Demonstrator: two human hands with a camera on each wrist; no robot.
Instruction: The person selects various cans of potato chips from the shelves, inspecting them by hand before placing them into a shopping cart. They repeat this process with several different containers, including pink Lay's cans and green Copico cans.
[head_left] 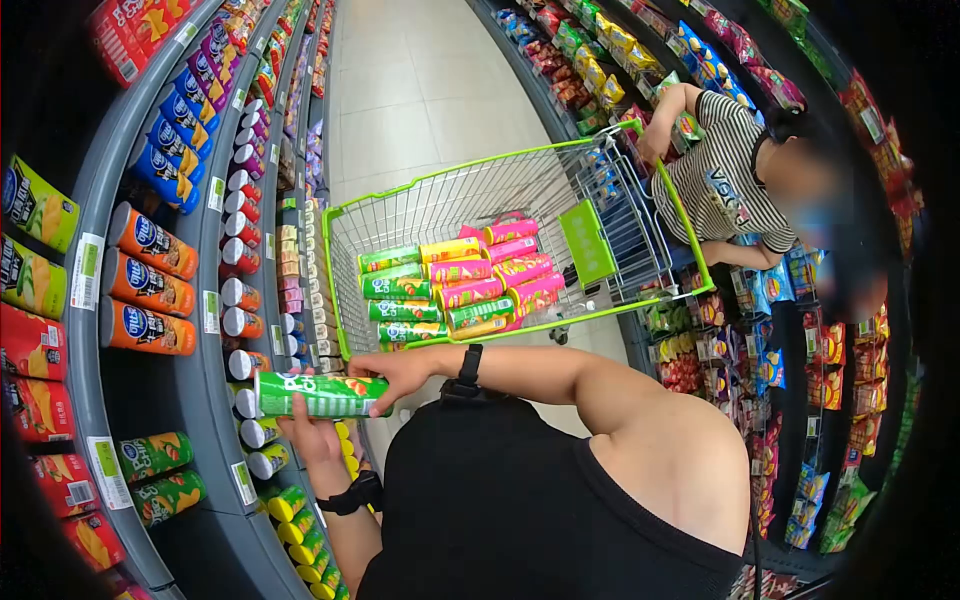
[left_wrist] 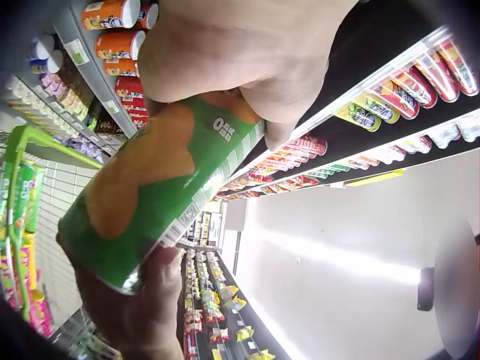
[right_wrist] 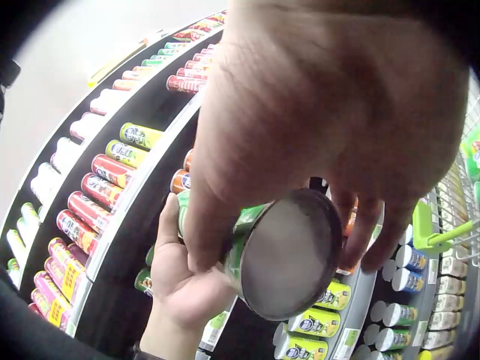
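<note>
You hold a green cardboard crisp tube with a metal base (head_left: pixel 318 394) lying sideways between both hands, at about seven o'clock from the green wire shopping trolley (head_left: pixel 345 215). Your left hand (head_left: pixel 312 432) cups it from beneath, fingers curled up round the barrel near its left end. Your right hand (head_left: pixel 392 372) reaches across from three o'clock and clasps the right end, thumb and fingers (right_wrist: pixel 208 225) wrapped round the rim by the dull metal base. The tube looks light, rigid and smooth, so it could slip or dent if squeezed; the middle of the barrel seems the surest place to hold. Both wrists carry black straps, and your right forearm crosses your chest. Behind the tube, grey curved shelves (head_left: pixel 215 260) hold rows of similar tubes.
</note>
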